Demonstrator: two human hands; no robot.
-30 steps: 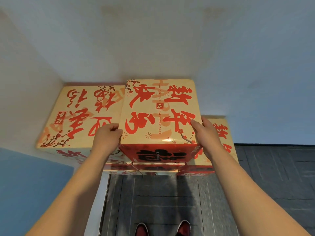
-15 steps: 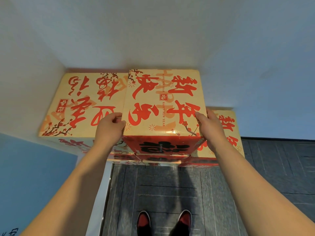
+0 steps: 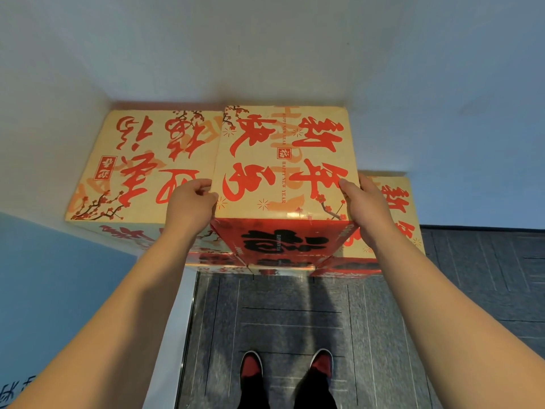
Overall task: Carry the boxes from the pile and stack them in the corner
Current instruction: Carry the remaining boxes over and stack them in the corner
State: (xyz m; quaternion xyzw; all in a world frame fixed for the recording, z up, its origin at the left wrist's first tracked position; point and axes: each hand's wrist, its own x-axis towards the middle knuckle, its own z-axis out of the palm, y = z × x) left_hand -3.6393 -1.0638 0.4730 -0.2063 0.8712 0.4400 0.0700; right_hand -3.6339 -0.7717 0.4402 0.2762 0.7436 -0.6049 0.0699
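top box (image 3: 283, 172) | left hand (image 3: 191, 203) grips left edge | right hand (image 3: 367, 209) grips right edge

Glossy printed cardboard is seen on the top box (image 3: 283, 163) (sheen near its front edge); the carpet (image 3: 295, 320) looks matt.

Top box (image 3: 283, 163) sits between the hands: left hand (image 3: 190, 202) grips its left edge, right hand (image 3: 364, 205) grips its right edge. It rests on lower boxes (image 3: 280, 262) stacked under it, far side against the back wall (image 3: 265, 54). Left of the left hand, flush beside the top box, a neighbouring box (image 3: 141, 172) fills the corner, also against the side wall (image 3: 44, 143). Right of the right hand and lower down is another box (image 3: 398, 208), also at the back wall. Below the hands, nearer the person, is the floor (image 3: 442, 290) with two shoes (image 3: 250, 364) side by side.
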